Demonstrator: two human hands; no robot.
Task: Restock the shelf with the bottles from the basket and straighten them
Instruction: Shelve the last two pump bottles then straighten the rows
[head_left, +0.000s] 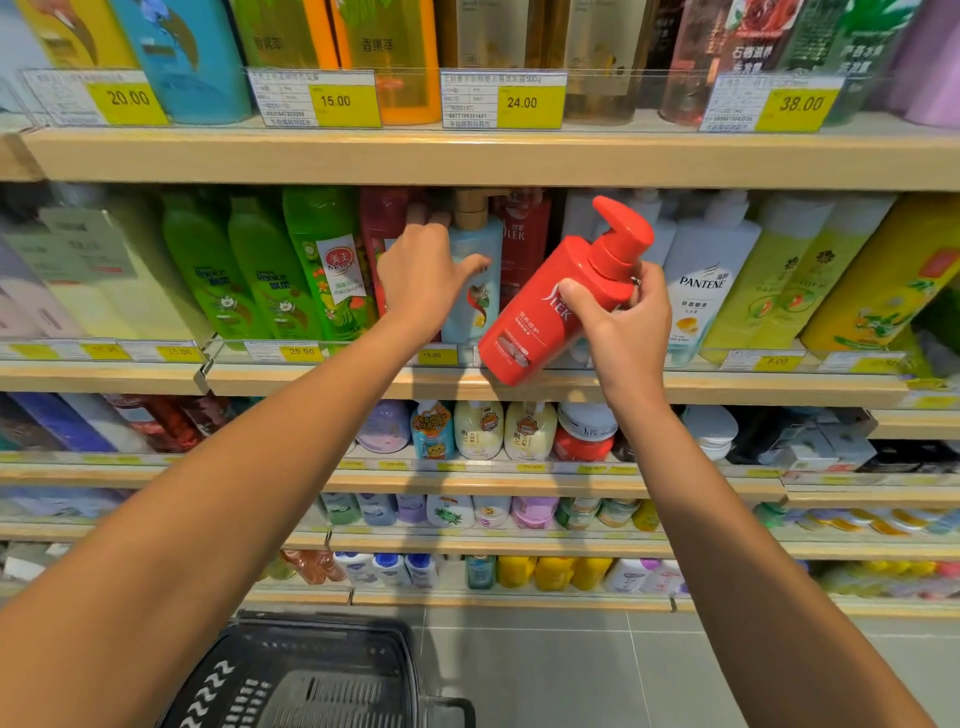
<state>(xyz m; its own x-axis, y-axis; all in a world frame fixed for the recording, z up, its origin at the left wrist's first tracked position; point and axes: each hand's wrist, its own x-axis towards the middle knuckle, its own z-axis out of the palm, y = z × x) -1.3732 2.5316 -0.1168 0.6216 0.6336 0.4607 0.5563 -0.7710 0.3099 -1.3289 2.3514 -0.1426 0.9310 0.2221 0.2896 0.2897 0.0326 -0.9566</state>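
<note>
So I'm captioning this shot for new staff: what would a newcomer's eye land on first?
The bright red pump bottle, held tilted in the right hand in front of the shelf, just right of centre. Next comes the left hand, reaching in among the standing bottles with its thumb on a pale blue bottle. A black basket sits on the floor at the bottom edge.

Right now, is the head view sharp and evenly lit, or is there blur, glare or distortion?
Head view: bright, even light, no hard shadows; wide-angle lens bows the shelf edges; red bottle and top price tags sharp; far-left bottles hazy; lower shelves soft.
</note>
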